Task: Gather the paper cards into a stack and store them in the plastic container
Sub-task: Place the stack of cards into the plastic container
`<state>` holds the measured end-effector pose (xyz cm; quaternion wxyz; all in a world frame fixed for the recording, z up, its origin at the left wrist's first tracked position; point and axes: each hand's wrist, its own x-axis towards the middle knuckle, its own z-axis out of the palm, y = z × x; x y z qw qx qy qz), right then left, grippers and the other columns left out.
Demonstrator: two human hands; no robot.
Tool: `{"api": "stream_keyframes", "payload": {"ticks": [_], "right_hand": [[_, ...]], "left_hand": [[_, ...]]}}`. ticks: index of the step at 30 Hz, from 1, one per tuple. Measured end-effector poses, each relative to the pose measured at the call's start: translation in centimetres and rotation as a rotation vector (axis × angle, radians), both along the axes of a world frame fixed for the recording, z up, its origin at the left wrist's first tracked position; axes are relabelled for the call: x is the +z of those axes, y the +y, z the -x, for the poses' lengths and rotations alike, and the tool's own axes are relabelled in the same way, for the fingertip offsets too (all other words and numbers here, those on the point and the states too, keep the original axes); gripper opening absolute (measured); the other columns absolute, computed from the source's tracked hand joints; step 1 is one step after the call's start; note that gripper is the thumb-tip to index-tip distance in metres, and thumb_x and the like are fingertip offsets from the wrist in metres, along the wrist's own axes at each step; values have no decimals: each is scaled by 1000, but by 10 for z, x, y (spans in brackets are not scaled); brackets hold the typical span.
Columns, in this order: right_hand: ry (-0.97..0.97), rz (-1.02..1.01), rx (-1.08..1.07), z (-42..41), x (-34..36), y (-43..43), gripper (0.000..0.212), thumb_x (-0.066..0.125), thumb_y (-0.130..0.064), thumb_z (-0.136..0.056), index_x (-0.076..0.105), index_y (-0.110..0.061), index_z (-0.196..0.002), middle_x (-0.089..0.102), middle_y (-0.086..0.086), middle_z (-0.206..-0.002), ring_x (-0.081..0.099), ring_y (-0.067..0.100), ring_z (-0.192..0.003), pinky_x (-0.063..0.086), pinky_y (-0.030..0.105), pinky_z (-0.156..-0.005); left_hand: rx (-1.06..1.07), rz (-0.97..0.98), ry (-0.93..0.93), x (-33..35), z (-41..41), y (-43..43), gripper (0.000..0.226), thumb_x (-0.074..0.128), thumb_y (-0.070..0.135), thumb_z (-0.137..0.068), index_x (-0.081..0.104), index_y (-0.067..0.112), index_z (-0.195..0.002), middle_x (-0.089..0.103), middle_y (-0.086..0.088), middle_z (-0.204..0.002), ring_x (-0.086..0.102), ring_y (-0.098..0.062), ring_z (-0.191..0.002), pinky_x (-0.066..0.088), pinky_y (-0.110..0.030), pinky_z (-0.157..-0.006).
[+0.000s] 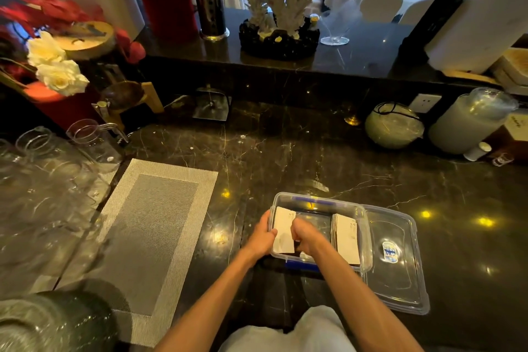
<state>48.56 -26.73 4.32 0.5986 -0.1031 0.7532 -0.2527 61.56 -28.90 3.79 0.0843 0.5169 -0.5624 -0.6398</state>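
Here, both bare forearms reach forward over the dark marble counter [285, 151] to a clear plastic container [367, 240], where the left hand [261, 237] curls around its left wall and the near stack of cards [283, 230], while the right hand [307, 234] is closed on that same stack inside the box. A second stack of cards [347, 237] lies along the container's right side, the clear lid [397, 263] rests just beside it, and farther left a woven placemat [148, 226] lies flat.
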Motion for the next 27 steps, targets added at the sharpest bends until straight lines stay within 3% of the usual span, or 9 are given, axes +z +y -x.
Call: {"api": "stream_keyframes", "payload": {"ticks": [2, 5, 9, 11, 15, 18, 21, 24, 27], "right_hand": [[-26, -5, 11, -2, 2, 0, 39, 45, 4, -84, 51, -8, -121, 58, 18, -122, 54, 29, -110, 50, 48, -101], [-82, -5, -70, -4, 6, 1, 37, 48, -9, -84, 49, -9, -121, 58, 19, -119, 56, 31, -108, 52, 48, -96], [-160, 47, -145, -6, 6, 5, 35, 43, -32, -96, 53, -15, -125, 65, 17, -114, 62, 28, -100, 52, 37, -67], [-162, 70, -188, -8, 4, 5, 39, 40, -42, -100, 57, -16, -124, 68, 14, -109, 65, 26, -96, 52, 35, -65], [-161, 109, -135, -9, 3, 2, 47, 37, -50, -101, 57, -17, -128, 68, 14, -115, 64, 26, -107, 52, 42, -96], [-68, 130, -44, 6, 12, 9, 51, 37, -47, -102, 49, -14, -140, 56, 12, -139, 52, 30, -128, 42, 39, -104], [110, 243, -12, 44, 25, 30, 43, 43, -41, -102, 53, -17, -136, 59, 6, -135, 53, 25, -128, 41, 37, -105], [239, 465, -57, 103, 37, 66, 27, 52, -37, -99, 69, -21, -111, 71, 5, -107, 64, 16, -104, 49, 29, -87], [440, 433, -144, 167, 29, 116, 16, 58, -24, -97, 69, -16, -105, 71, 13, -104, 65, 22, -98, 51, 32, -83]], "left_hand": [[4, -4, 3, 0, -1, -1, 61, 40, 3, -99, 18, 22, -153, 38, -10, -152, 38, -25, -139, 39, -49, -112], [-4, 4, 3, -1, -2, -2, 62, 41, 3, -99, 18, 21, -153, 38, -11, -152, 38, -24, -139, 39, -48, -113], [-2, -1, 8, -3, -2, -2, 61, 41, 5, -100, 17, 21, -153, 38, -11, -150, 40, -24, -137, 41, -49, -110], [3, -3, 4, -6, 0, -2, 60, 41, 7, -100, 17, 23, -152, 39, -10, -148, 41, -21, -134, 43, -47, -109], [51, 0, -41, -8, 7, 0, 57, 45, 12, -98, 23, 27, -148, 46, -9, -140, 50, -22, -125, 48, -49, -105], [48, 0, -119, -5, 15, 0, 64, 50, 14, -94, 18, 26, -149, 41, -14, -147, 46, -29, -131, 44, -53, -107], [39, 169, -353, 4, 28, 3, 77, 49, 22, -95, 1, 27, -155, 16, -10, -161, 18, -33, -147, 26, -53, -118], [11, 481, -402, 22, 56, 8, 69, 50, 24, -96, 12, 27, -153, 23, -6, -157, 20, -27, -145, 29, -48, -117], [-135, 651, -406, 34, 103, 14, 56, 47, 25, -98, 29, 19, -150, 34, -6, -151, 25, -25, -142, 29, -45, -117]]}}
